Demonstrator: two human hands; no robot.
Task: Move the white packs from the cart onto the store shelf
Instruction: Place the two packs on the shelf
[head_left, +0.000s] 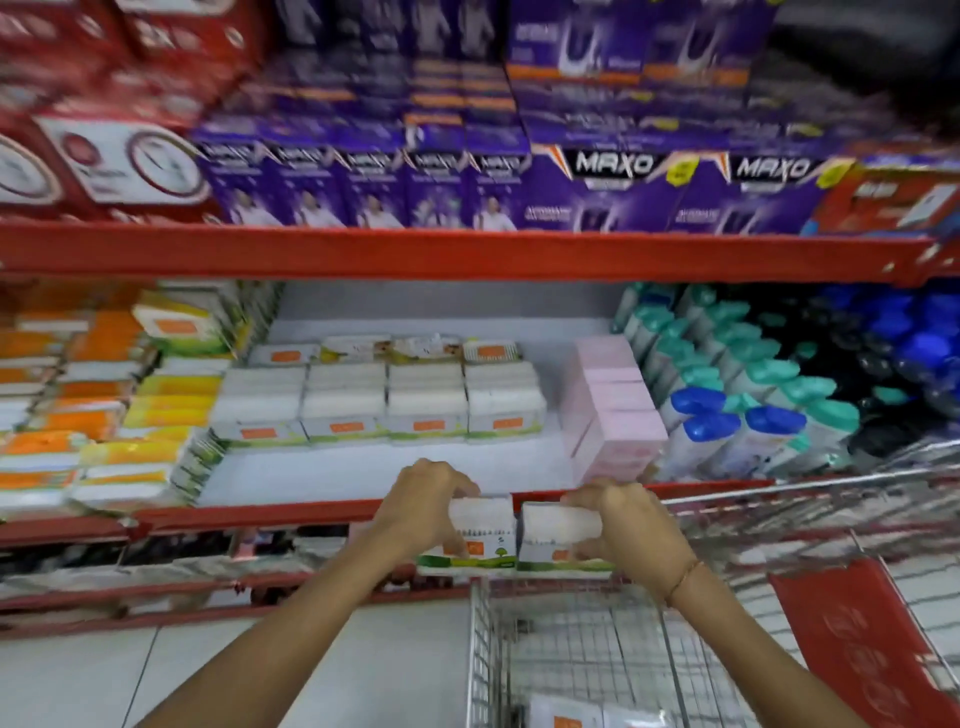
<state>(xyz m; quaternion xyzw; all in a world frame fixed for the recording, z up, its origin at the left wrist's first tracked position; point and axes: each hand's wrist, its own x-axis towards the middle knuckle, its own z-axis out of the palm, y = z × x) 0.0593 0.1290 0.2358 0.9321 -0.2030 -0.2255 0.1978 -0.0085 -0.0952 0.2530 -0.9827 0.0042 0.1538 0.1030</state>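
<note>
My left hand (415, 506) grips one white pack (480, 535) with an orange label and a green base. My right hand (628, 525) grips a second white pack (558, 538) right beside it. Both packs are held upright, side by side, just above the wire cart's front rim (480, 623) and in front of the shelf's red front edge (311, 512). On the white shelf board (363, 473), rows of the same white packs (384, 400) sit toward the back. More white packs (576, 714) lie in the cart's bottom.
Pink boxes (613, 410) stand right of the stocked packs, then bottles with blue and teal caps (737, 395). Orange and yellow packs (104, 405) fill the shelf's left side. Purple boxes (613, 192) sit on the shelf above. The cart's red child seat flap (852, 634) is at the right.
</note>
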